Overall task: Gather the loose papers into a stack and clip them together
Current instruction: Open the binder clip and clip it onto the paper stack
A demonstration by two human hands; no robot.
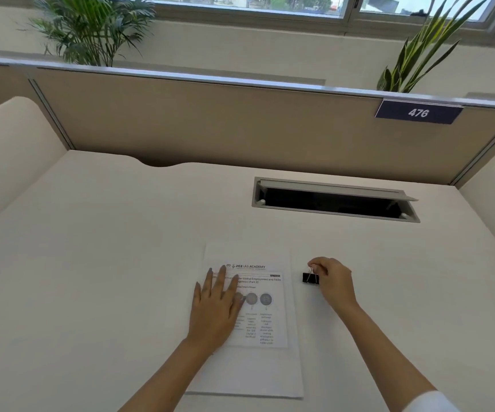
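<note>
The papers lie in a stack on the white desk, near its front edge and a little right of the middle, the printed top sheet sitting smaller on larger blank sheets that reach toward me. My left hand rests flat on the left part of the top sheet, fingers straight and spread apart, tips reaching up to the heading. Just right of the stack, not touching it, is the black binder clip. My right hand is at it, fingers curled, thumb and forefinger pinching its wire handles at the top; the clip's black body seems to sit on the desk, though I cannot tell whether it is lifted slightly. Farther back, an open cable hatch is set into the desk. Behind it stands a tan partition bearing a dark plate marked 476. Two leafy plants rise beyond it, under a window.
</note>
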